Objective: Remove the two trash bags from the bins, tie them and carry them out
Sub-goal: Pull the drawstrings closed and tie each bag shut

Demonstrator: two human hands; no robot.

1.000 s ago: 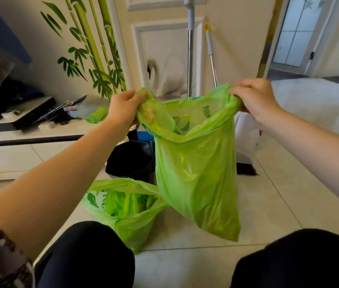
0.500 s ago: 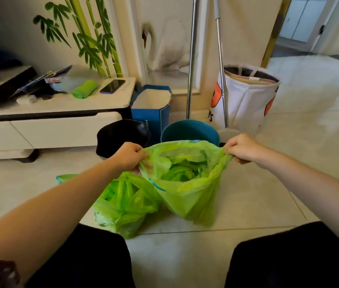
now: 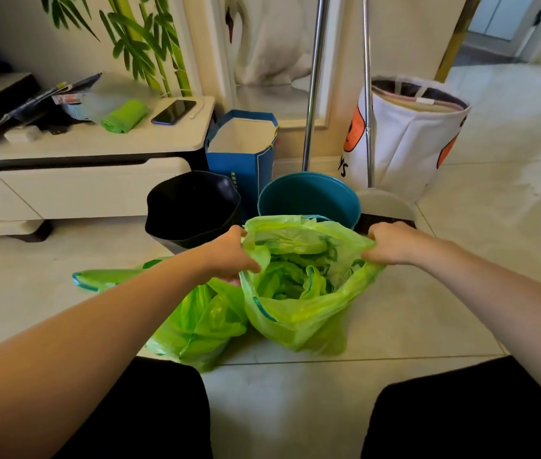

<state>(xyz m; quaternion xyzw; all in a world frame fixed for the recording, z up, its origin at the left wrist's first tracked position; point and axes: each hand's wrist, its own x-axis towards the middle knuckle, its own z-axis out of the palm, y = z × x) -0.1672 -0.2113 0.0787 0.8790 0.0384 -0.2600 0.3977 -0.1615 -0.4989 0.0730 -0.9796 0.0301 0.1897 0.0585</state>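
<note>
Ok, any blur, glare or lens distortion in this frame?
Head view: strong wide-angle bending, the mop pole leans; soft glare on the floor tiles at right; slight motion blur at the bottom of the held trash bag; both hands, left and right, fairly sharp.

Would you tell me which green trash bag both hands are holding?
The right-hand green bag, in front of the teal bin; the other bag lies unheld beside it.

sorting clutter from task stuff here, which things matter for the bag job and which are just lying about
Job: held green bag, second green bag, black bin, teal bin, left hand, right hand.

Lying about: phone, blue paper bag, white fabric basket.
</note>
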